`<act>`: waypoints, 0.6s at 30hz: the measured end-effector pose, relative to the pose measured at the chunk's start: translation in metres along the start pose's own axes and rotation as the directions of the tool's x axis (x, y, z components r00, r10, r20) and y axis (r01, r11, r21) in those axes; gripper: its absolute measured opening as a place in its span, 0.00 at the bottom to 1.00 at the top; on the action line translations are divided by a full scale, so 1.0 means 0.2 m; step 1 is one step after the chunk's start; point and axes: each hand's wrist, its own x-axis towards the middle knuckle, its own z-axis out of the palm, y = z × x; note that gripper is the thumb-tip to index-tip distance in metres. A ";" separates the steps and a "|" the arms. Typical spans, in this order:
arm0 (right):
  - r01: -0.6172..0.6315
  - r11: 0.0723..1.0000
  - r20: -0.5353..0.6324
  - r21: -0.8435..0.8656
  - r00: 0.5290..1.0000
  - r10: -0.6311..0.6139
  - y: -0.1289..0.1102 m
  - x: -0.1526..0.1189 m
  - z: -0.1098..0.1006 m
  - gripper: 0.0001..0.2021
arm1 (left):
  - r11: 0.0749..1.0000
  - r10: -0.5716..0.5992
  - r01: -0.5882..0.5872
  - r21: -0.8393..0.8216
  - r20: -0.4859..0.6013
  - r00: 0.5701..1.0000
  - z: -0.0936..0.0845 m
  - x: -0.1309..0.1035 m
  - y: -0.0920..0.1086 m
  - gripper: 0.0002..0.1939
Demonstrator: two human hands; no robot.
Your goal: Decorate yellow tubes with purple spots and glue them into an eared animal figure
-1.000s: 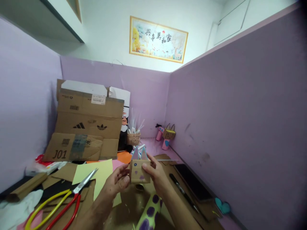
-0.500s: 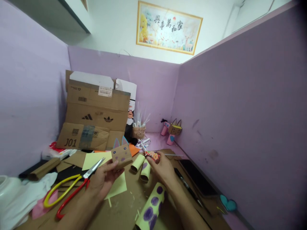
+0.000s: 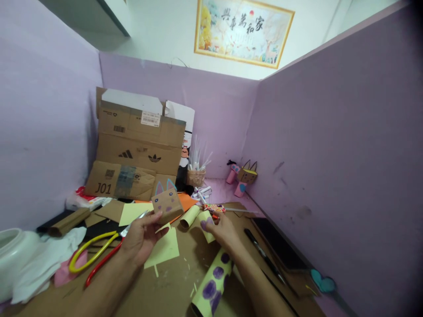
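My left hand (image 3: pixel 142 235) is closed on a small brown cardboard animal head (image 3: pixel 167 206) with blue-edged pointed ears and drawn eyes. My right hand (image 3: pixel 223 231) pinches a short yellow paper tube (image 3: pixel 205 225) with purple spots, tilted off the board. Just left of that lies another short yellow tube (image 3: pixel 190 216). A floral-patterned item (image 3: pixel 214 208) with a thin metal strip rests behind my right fingers. Below both hands is a longer yellow tube (image 3: pixel 213 281) with purple spots, partly behind my right forearm.
Yellow- and red-handled scissors (image 3: pixel 95 253) lie by my left forearm, near a white jar (image 3: pixel 11 259). To the right are a black pen (image 3: pixel 264 255) and a dark flat device (image 3: pixel 280 244). Markers (image 3: pixel 201 193), a basket (image 3: pixel 196 176) and a cardboard sheet (image 3: pixel 139 149) stand behind.
My right hand has let go of the floral-patterned item and taken the spotted short tube, which has tilted. My left hand still holds the cardboard head. The view has shifted slightly.
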 end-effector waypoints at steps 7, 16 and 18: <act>-0.036 0.920 0.197 0.391 0.979 -0.046 -0.17 -0.13 0.08 0.13 | 0.948 0.223 -0.260 0.186 0.196 0.955 0.11 -0.03 0.05 0.23; 0.001 0.909 0.209 0.417 0.973 -0.098 -0.03 -0.13 0.22 0.13 | 0.897 0.266 -0.361 0.256 0.341 0.902 0.19 0.00 -0.03 0.30; 0.020 0.920 0.196 0.392 0.975 -0.105 0.01 -0.13 0.22 0.14 | 0.882 0.272 -0.378 0.281 0.350 0.896 0.16 0.00 -0.06 0.31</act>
